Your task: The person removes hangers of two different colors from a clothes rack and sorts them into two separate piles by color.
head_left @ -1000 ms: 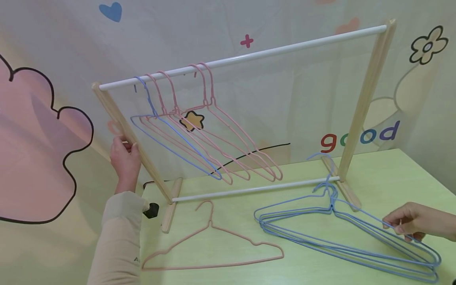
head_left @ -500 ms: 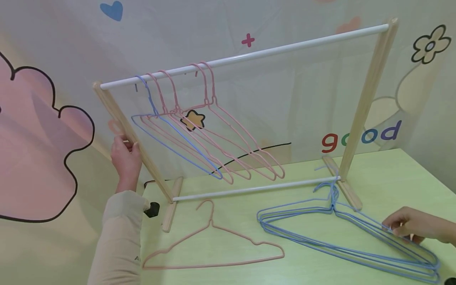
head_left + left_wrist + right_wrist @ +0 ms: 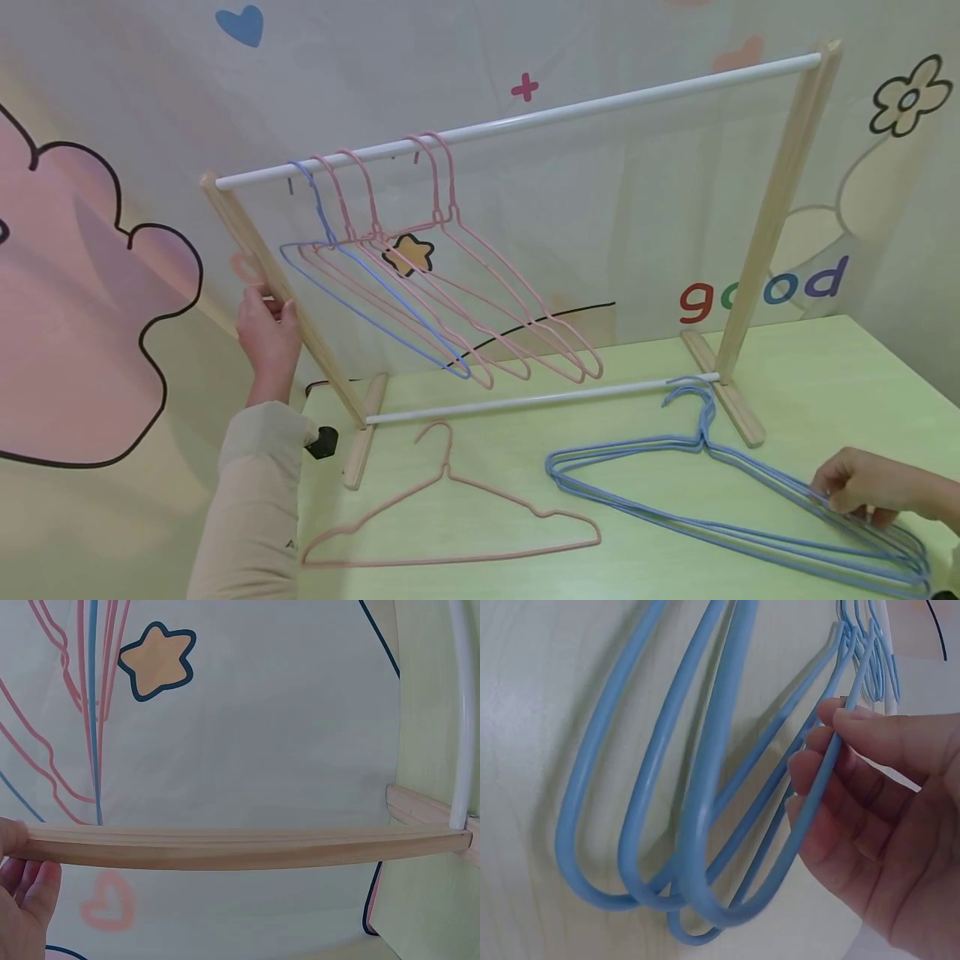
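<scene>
The left hand [image 3: 270, 333] grips the straight, pale wooden left upright [image 3: 327, 367] of the clothes rack, thumb and fingers set around it. The right hand [image 3: 870, 483] pinches one arm of a light-blue, thin-rod hanger [image 3: 829, 757] between thumb and fingers. This hanger belongs to an overlapping stack of light-blue hangers [image 3: 697, 810] on the pale green counter [image 3: 825, 392]; the stack's hooks sit near the right end of the round, white lower rail [image 3: 525, 401].

A single pink, thin-rod hanger [image 3: 447, 472] lies flat on the counter, left of the stack and in front of the rack. On the round, white top rail [image 3: 600, 106], one blue hanger [image 3: 324, 218] occupies the leftmost position; four pink hangers [image 3: 377, 229] hang to its right.
</scene>
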Demonstrator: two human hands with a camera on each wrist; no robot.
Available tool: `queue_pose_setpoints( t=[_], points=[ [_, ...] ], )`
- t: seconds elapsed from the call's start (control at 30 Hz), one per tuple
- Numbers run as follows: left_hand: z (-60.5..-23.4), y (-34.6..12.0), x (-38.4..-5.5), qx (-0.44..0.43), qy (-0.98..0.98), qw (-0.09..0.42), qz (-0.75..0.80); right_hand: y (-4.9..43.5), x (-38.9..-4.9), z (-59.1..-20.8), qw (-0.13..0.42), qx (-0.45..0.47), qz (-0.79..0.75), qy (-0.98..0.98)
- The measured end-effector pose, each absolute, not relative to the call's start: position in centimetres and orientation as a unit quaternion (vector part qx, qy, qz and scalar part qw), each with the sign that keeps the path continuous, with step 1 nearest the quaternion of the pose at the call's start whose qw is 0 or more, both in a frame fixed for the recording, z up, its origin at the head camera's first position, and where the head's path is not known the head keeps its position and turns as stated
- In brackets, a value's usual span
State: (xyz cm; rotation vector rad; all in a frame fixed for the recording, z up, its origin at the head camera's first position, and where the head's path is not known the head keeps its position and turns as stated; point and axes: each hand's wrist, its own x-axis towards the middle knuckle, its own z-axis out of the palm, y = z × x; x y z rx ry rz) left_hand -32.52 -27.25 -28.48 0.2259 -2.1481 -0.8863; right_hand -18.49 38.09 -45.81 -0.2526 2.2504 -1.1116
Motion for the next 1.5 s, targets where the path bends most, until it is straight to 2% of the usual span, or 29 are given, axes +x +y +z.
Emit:
queue_pose_setpoints(
  t=[0.43, 0.63, 0.87, 1.5],
  points=[
    [-28.5, -27.3, -32.4, 0.094, -0.846, 0.394, -0.347, 37.8, -18.1, -46.8, 0.297, -0.060, -0.390, 0.870],
    [-28.5, -27.4, -32.4, 0.095, -0.848, 0.389, -0.347, 37.5, -18.8, -46.0, 0.292, -0.089, -0.401, 0.864],
    [-28.6, -27.5, -32.5, 0.095, -0.848, 0.390, -0.347, 36.0, -20.4, -43.6, 0.271, -0.145, -0.406, 0.861],
    [-28.5, -27.4, -32.6, 0.087, -0.842, 0.397, -0.354, 29.5, -24.0, -35.0, 0.191, -0.200, -0.320, 0.906]
  ],
)
